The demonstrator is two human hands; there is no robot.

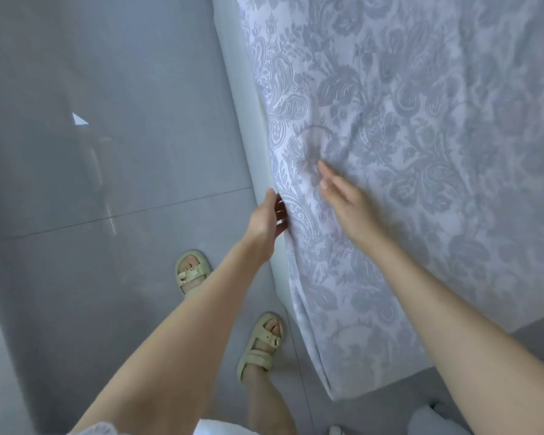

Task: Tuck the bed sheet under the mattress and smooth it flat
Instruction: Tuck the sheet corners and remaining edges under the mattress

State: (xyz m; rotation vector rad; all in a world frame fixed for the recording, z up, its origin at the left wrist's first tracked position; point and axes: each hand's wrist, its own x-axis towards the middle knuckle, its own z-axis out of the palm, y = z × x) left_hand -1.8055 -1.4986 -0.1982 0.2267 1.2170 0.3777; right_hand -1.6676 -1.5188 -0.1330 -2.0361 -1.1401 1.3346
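Bed sheet [390,152] spread lengthwise away from viewer. Left hand [266,219] pinching sheet edge at mattress [248,127] side. Right hand [347,199] flat, fingers spread, on top.

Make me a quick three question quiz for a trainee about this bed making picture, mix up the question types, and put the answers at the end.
1. True or false: the right hand lies open and flat on top of the bed sheet.
2. Multiple choice: where is the left hand? A) on the floor B) at the side edge of the mattress, fingers against the sheet's edge C) resting on a pillow
3. Fill in: the person wears pale ____ on their feet.

Key: 1 true; 2 B; 3 sandals.
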